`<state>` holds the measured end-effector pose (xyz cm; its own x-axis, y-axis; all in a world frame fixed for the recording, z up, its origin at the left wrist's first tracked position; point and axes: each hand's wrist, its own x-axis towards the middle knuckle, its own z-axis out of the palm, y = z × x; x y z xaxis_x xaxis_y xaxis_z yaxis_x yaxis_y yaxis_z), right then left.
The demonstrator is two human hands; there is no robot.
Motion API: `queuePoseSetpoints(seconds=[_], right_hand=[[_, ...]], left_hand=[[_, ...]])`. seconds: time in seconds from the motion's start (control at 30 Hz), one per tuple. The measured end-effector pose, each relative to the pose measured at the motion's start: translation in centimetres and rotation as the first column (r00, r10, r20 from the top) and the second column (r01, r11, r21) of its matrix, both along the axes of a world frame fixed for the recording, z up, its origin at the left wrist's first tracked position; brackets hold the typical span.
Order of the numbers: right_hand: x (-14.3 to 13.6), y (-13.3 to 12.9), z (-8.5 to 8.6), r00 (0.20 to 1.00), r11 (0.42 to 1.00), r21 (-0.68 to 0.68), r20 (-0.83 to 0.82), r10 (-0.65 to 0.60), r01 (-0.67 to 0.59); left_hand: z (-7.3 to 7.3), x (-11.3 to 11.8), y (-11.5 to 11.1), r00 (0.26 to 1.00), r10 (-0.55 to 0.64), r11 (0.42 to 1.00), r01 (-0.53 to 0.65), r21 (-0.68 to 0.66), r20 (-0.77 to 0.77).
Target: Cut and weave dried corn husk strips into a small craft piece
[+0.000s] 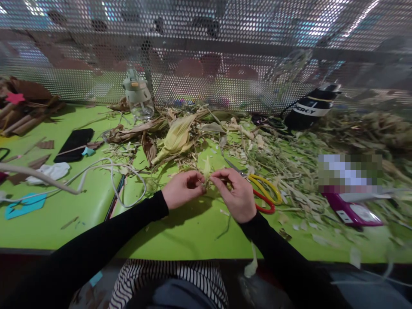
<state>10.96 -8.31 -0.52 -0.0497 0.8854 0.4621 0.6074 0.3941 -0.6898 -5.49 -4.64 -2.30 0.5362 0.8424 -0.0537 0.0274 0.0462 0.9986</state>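
Both hands are close together over the green table (180,244), with a small pale yellow-green husk piece (207,166) upright between their fingertips. My left hand (185,187) is closed in a pinch at the lower left of the piece. My right hand (236,192) pinches at its right side. Scissors (265,194) with yellow and red handles lie just right of my right hand, blades partly under husk scraps. Behind the hands lies a larger yellow corn husk (177,137).
Husk scraps (289,171) cover the right and back. A clear bottle (139,96) and a black bottle (310,109) stand by the perforated metal screen (206,64). To the left are a phone (74,145), white cable (112,171) and blue tag (25,205); a magenta device (354,211) lies right.
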Motion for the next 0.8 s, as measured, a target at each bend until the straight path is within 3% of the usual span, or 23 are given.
queuePoseSetpoints(seconds=[0.23,0.37,0.6,0.73,0.8], right_hand=[[-0.12,0.15,-0.72,0.996,0.996,-0.086,-0.091,0.013,-0.020],[-0.28,0.07,-0.79,0.990,0.998,-0.061,-0.143,0.017,-0.026],[-0.22,0.12,-0.50,1.000,0.999,-0.030,0.016,0.014,-0.013],[-0.05,0.27,-0.67,0.996,0.994,-0.088,0.054,0.073,-0.068],[0.08,0.36,-0.79,0.991,0.996,-0.049,0.108,0.077,-0.072]], left_hand=[[0.18,0.28,-0.36,0.998,0.014,0.999,-0.011,-0.052,0.056],[0.19,0.44,-0.17,0.984,0.105,0.989,-0.088,-0.119,0.146],[0.76,0.25,0.00,0.931,0.279,0.939,-0.213,-0.271,0.234],[0.87,0.40,-0.22,0.919,0.298,0.935,-0.226,-0.274,0.259],[0.82,0.46,-0.34,0.922,0.286,0.941,-0.219,-0.256,0.262]])
